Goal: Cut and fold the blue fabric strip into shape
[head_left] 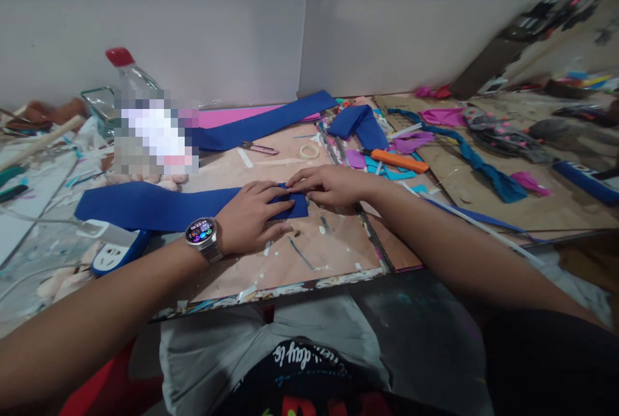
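left hand flat, fingers slightly apart, on blue strip running out left; right hand curled at strip's end, can't tell if pinching. scrap-dotted board from hands to near edge; orange cutter beyond right hand.

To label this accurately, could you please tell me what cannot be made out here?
Head view:
Near blue strip: partly covered by the left hand.
Bright object: details lost to pixelation.
Blue object: cut off by the right edge.
Pink sheet: partly covered by the far blue strip.
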{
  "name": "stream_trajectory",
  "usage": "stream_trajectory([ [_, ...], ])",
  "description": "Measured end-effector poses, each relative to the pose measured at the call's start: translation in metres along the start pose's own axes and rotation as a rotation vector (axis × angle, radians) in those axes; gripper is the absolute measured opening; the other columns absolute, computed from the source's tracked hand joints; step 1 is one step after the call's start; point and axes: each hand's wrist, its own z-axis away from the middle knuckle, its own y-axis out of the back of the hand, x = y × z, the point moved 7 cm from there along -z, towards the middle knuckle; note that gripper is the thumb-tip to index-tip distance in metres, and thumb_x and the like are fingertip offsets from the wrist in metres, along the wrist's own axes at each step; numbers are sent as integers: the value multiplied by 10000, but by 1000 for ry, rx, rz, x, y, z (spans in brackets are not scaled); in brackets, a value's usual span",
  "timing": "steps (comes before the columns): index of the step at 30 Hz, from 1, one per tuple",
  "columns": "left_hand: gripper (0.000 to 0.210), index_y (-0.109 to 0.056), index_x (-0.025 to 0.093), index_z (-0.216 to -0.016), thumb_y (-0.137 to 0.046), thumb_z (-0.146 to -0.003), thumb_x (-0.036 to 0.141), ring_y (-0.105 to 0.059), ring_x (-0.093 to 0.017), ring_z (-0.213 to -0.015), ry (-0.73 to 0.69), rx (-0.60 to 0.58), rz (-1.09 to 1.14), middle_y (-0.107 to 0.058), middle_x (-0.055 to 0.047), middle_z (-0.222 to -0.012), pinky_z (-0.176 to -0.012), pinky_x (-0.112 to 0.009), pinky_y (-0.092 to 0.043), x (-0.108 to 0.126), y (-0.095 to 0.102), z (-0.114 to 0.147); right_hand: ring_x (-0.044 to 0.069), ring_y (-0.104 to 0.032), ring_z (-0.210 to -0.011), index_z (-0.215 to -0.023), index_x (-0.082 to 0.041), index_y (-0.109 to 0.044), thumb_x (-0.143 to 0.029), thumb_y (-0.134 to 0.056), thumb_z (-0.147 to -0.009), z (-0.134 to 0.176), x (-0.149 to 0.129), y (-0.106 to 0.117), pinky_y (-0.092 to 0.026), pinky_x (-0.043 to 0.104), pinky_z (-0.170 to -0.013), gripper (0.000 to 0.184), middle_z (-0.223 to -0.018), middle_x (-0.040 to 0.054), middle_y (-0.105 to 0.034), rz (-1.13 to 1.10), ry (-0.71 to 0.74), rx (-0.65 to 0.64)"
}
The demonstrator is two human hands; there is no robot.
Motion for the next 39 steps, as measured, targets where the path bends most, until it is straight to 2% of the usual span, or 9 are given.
stream_trajectory([
  [9,527,-657,216,-1395,-497,-1032,562,-502,-351,-1416,2,-21,-33,-580,-119,-1538,-1188,-587,-372,1,-1,-1,216,-658,-1283,-1286,-223,-725,-86,-545,-852,-1,3,-1,-497,379,-1113,490,-1404,67,-694,-70,-11,11],
  [14,526,-656,219,-1398,-497,-1032,562,-517,-347,-1408,-3,-3,-21,-592,-138,-1517,-1182,-597,-371,0,0,-1,220,-714,-1033,-1240,-220,-650,-82,-587,-783,3,13,-2,-539,336,-889,482,-1272,63,-752,-118,-179,21],
  [18,527,-645,217,-1406,-514,-1025,558,-472,-365,-1457,4,-14,-10,-547,-130,-1575,-1192,-626,-355,0,-2,-1,211,-699,-939,-1205,-238,-612,-72,-587,-745,4,14,0,-517,310,-802,490,-1249,56,-756,-150,-218,43],
  [24,557,-608,223,-1436,-499,-1026,584,-436,-374,-1490,22,-59,-9,-548,-114,-1584,-1208,-649,-330,-1,-5,-1,204,-681,-911,-1158,-232,-594,-57,-573,-730,3,13,-1,-493,304,-774,462,-1228,60,-748,-144,-219,28],
  [29,551,-623,201,-1422,-537,-1014,562,-475,-370,-1458,20,-40,38,-556,-138,-1570,-1194,-618,-375,-1,-4,-2,224,-698,-1027,-1036,-215,-610,-48,-560,-755,3,9,5,-499,313,-835,331,-1200,72,-763,-171,-199,72],
  [32,555,-627,193,-1421,-528,-1018,563,-477,-370,-1457,17,-36,42,-553,-138,-1574,-1193,-613,-383,-2,-4,-1,198,-693,-886,-1009,-209,-636,-60,-572,-767,3,8,8,-479,287,-759,291,-1106,59,-786,-144,-211,102],
  [35,560,-629,196,-1419,-516,-1021,573,-476,-371,-1458,19,-41,28,-552,-131,-1576,-1199,-611,-380,-3,-5,-1,148,-626,-704,-1002,-205,-653,-79,-577,-780,3,8,8,-427,258,-672,266,-1022,35,-789,-99,-222,109],
  [39,568,-616,202,-1437,-513,-1022,574,-474,-372,-1460,17,-48,20,-551,-127,-1577,-1208,-607,-372,-3,-5,-1,130,-592,-659,-1017,-200,-660,-99,-574,-789,2,6,8,-402,245,-651,264,-1003,30,-781,-86,-205,113],
])
